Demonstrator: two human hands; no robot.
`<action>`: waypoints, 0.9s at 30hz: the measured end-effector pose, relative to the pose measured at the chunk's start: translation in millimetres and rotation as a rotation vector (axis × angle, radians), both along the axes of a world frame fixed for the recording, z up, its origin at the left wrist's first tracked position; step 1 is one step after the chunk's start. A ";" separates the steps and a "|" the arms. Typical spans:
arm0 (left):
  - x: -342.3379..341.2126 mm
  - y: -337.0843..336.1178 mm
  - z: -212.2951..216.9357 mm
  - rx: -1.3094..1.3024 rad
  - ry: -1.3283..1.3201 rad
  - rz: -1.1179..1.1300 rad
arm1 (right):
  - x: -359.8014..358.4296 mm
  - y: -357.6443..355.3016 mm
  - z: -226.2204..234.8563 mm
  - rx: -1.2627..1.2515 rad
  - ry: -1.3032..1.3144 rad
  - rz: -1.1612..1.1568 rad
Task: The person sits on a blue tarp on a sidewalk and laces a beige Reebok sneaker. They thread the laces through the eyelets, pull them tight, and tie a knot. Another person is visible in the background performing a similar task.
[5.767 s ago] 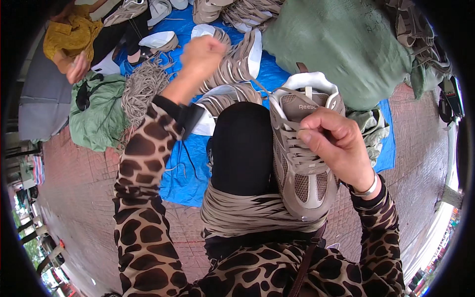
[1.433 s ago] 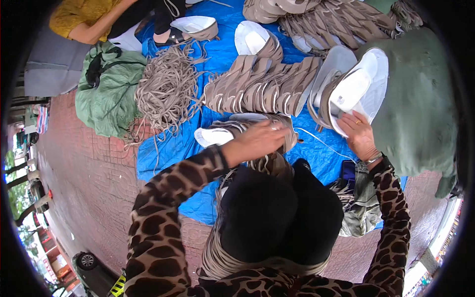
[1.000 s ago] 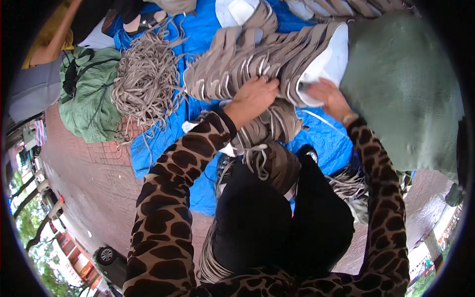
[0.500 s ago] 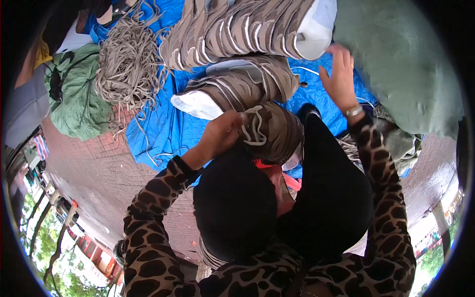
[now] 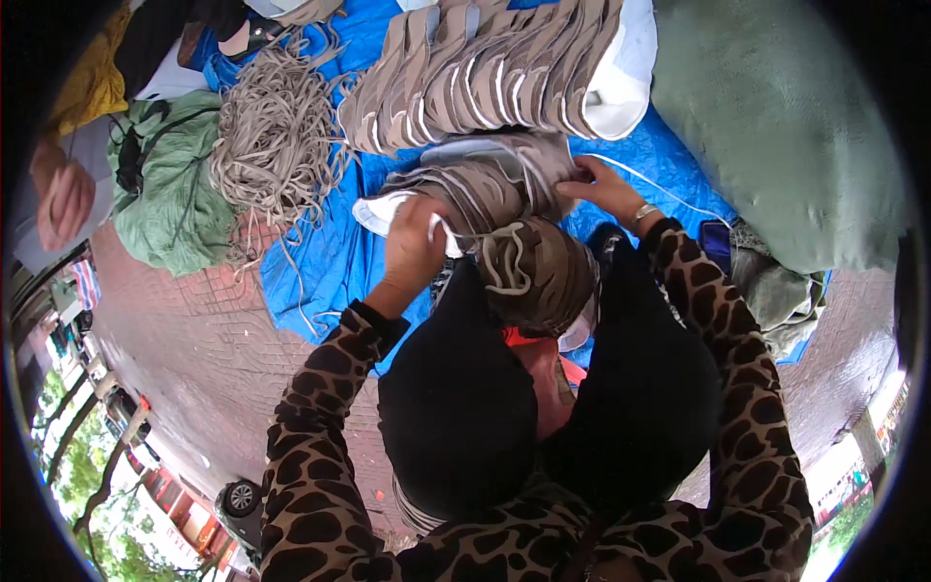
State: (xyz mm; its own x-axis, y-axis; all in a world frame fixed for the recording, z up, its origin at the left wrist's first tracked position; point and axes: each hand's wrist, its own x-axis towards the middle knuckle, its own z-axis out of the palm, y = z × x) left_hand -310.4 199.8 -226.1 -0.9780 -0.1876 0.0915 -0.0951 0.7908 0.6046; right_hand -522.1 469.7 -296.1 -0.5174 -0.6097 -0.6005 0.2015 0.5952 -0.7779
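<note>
Between my knees sits a camouflage-patterned brown shoe upper (image 5: 543, 276), with a pale shoelace (image 5: 504, 262) looped through its front. My left hand (image 5: 412, 247) is closed at its left, and a strand of that lace runs to the fingers; the fingertips are partly hidden. Just beyond lies a short row of nested camouflage shoe uppers (image 5: 485, 189) with white lining. At the right end of this row, my right hand (image 5: 606, 191) pinches the edge of an upper between thumb and fingers.
A longer row of nested uppers (image 5: 495, 82) lies farther off on a blue tarp (image 5: 301, 281). Left of it are a heap of beige laces (image 5: 272, 136) and a green sack (image 5: 170, 184). A large grey-green bundle (image 5: 786, 126) stands right. Another person's hand (image 5: 66, 204) shows far left.
My right hand has come down and left onto the short row's end. My left hand has moved slightly left, drawing a lace strand from the upper. Another person's hand has appeared at the left.
</note>
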 end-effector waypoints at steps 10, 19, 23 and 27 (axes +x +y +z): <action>-74.6 32.0 1.6 1.550 -0.577 0.448 | 16.5 -37.6 75.5 -0.225 0.045 0.479; -10.2 -40.1 90.2 2.276 -0.090 0.112 | -12.1 -33.8 209.5 -0.621 -0.292 0.028; -2.7 -60.1 153.4 1.978 0.041 0.308 | -8.2 -15.6 241.5 -0.590 -0.275 -0.270; -27.4 -70.7 211.6 2.071 0.009 -0.121 | 11.3 -6.0 278.2 -0.632 -0.272 -0.247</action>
